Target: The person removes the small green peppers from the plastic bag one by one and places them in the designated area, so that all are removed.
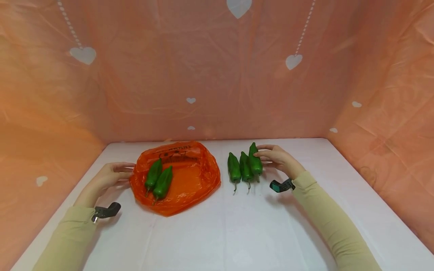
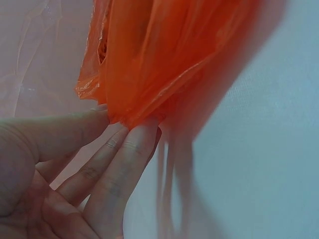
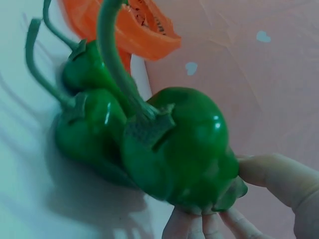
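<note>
The left hand (image 1: 107, 177) pinches a bag (image 1: 188, 177) holding two peppers (image 1: 163, 183); right of it, the right hand (image 1: 278, 158) grips a pepper (image 1: 255, 162) beside two others (image 1: 234, 168).

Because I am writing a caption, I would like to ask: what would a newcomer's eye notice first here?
First comes the orange plastic bag, open on the white tabletop, with two green peppers within its rim and the left hand pinching its edge. To its right, three more green peppers form a row, the right hand gripping the rightmost one.
</note>
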Available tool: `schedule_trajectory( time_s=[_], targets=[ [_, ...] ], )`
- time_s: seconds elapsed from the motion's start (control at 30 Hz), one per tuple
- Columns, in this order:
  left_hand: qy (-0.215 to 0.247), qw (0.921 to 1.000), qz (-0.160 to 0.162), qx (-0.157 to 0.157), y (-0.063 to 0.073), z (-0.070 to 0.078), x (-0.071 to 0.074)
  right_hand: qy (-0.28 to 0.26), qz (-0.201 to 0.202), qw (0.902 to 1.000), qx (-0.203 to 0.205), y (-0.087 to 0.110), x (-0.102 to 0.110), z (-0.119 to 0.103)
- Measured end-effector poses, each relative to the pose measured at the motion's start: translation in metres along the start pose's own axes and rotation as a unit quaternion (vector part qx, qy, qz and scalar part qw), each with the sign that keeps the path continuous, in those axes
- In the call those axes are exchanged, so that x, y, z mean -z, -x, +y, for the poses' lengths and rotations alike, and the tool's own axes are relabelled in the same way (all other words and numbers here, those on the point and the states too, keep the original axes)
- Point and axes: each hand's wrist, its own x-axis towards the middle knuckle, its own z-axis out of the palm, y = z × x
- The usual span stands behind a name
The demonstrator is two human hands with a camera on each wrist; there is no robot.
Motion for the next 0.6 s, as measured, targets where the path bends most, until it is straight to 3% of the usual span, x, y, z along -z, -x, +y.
schedule_trajectory(
  time_s=[0.33, 0.6],
  targets=[
    [-0.026, 0.9996, 0.009, -0.001, -0.001, 0.003, 0.0, -0.002, 0.016, 0.9996, -0.025, -0.001, 0.008, 0.008],
    [-0.02, 0.9998, 0.006, 0.006, 0.0, 0.002, -0.001, 0.037, 0.019, 0.9987, -0.031, -0.005, 0.009, 0.014]
  ],
)
